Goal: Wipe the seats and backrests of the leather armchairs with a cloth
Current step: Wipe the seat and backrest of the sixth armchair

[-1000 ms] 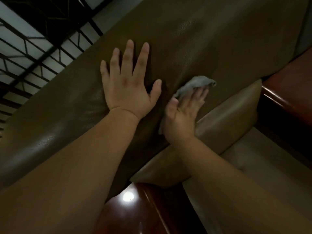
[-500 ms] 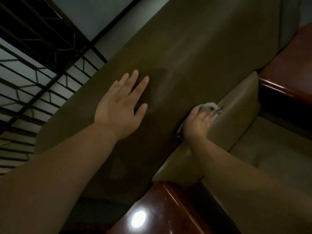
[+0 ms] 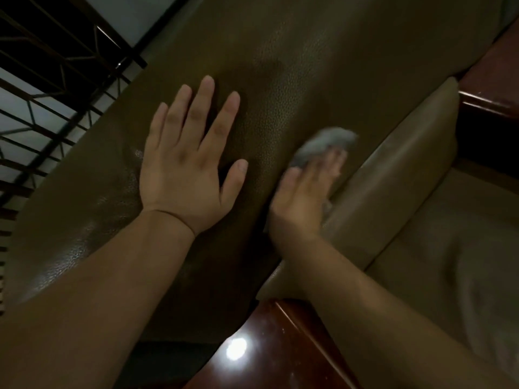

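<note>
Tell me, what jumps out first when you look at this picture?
Two bare arms reach up from the bottom. The left hand lies flat with spread fingers on the brown leather backrest in the middle. Just to its right, the blurred right hand presses a grey cloth against the leather, and a shiny red-brown wooden armrest gleams at the bottom.

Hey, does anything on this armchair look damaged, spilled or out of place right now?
Nothing stands out. The backrest leather shows no tear or spill; left hand lies flat on it, right hand presses the cloth, blurred.
</note>
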`<state>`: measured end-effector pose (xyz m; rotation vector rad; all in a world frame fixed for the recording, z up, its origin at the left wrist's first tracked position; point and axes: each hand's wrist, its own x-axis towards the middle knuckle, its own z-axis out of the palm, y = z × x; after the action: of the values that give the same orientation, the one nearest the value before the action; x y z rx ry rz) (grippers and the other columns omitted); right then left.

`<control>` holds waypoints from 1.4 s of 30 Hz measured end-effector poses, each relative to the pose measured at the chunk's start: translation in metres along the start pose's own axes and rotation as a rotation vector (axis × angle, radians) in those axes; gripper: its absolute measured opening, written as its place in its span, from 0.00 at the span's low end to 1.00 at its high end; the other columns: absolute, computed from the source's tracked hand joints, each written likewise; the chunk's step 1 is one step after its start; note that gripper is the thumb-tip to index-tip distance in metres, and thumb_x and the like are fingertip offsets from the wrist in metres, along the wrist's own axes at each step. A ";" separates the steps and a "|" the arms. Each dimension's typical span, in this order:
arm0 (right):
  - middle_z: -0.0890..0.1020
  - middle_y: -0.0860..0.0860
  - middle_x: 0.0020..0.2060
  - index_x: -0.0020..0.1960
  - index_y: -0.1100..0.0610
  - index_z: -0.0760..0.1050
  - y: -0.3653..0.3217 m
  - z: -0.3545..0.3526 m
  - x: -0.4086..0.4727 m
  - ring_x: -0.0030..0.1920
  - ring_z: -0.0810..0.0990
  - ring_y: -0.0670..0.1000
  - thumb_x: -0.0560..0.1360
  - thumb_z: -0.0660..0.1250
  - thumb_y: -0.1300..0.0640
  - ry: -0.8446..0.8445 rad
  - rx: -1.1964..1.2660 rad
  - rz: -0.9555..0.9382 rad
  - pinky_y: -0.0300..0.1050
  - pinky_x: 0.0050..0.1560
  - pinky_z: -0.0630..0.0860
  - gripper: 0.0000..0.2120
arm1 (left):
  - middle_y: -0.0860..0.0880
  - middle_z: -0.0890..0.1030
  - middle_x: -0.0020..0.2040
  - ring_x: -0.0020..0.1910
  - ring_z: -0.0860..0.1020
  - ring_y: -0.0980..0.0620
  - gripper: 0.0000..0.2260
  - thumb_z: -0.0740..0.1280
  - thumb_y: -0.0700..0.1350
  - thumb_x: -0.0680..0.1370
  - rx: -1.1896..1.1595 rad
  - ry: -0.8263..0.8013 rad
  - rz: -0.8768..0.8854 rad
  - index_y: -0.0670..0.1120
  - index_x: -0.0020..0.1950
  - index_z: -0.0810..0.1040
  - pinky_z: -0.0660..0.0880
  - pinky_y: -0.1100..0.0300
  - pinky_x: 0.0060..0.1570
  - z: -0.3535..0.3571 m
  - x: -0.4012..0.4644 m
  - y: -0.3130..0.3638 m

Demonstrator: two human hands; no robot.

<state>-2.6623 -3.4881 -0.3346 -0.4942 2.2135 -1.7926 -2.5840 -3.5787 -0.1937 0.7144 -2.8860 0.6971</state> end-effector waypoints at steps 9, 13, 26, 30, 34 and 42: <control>0.43 0.60 0.83 0.83 0.64 0.47 0.024 -0.018 0.036 0.83 0.38 0.60 0.83 0.40 0.43 0.069 -0.064 0.180 0.62 0.81 0.41 0.35 | 0.45 0.50 0.87 0.85 0.51 0.41 0.33 0.52 0.61 0.83 -0.031 0.010 -0.002 0.54 0.87 0.49 0.49 0.40 0.82 0.003 -0.001 -0.002; 0.45 0.63 0.83 0.82 0.67 0.50 -0.015 0.009 -0.050 0.83 0.38 0.62 0.85 0.39 0.43 -0.155 -0.084 -0.106 0.60 0.82 0.40 0.35 | 0.47 0.51 0.87 0.85 0.52 0.42 0.31 0.51 0.60 0.83 -0.066 -0.019 -0.018 0.56 0.86 0.49 0.49 0.39 0.82 -0.009 -0.003 -0.001; 0.60 0.78 0.74 0.73 0.73 0.66 0.040 0.042 -0.136 0.78 0.52 0.78 0.83 0.51 0.49 -0.132 -0.394 -0.118 0.76 0.77 0.50 0.30 | 0.41 0.43 0.86 0.82 0.50 0.30 0.41 0.56 0.69 0.78 0.231 -0.090 -0.021 0.60 0.85 0.38 0.52 0.27 0.74 0.020 -0.131 -0.028; 0.56 0.72 0.79 0.79 0.71 0.54 0.081 0.042 -0.206 0.82 0.47 0.69 0.85 0.47 0.41 -0.370 -0.457 -0.283 0.68 0.79 0.52 0.36 | 0.38 0.46 0.86 0.82 0.51 0.28 0.41 0.57 0.68 0.79 0.244 -0.047 -0.015 0.58 0.86 0.41 0.52 0.26 0.74 0.026 -0.133 -0.033; 0.61 0.74 0.76 0.77 0.71 0.62 0.099 0.018 -0.127 0.79 0.50 0.75 0.85 0.47 0.43 -0.252 -0.744 -0.299 0.72 0.78 0.49 0.35 | 0.36 0.50 0.85 0.82 0.53 0.28 0.42 0.60 0.67 0.79 0.249 -0.014 -0.012 0.58 0.87 0.43 0.53 0.26 0.74 0.030 -0.133 -0.030; 0.59 0.68 0.79 0.77 0.72 0.59 0.092 -0.005 -0.099 0.81 0.47 0.70 0.83 0.51 0.45 -0.180 -0.645 -0.086 0.70 0.80 0.47 0.34 | 0.38 0.48 0.83 0.81 0.51 0.34 0.44 0.61 0.68 0.78 0.239 0.071 -0.078 0.56 0.86 0.43 0.53 0.25 0.74 0.047 -0.139 -0.019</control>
<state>-2.5835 -3.4259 -0.4252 -0.8422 2.6320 -0.9736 -2.4515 -3.5562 -0.2542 0.8054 -2.7225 1.0460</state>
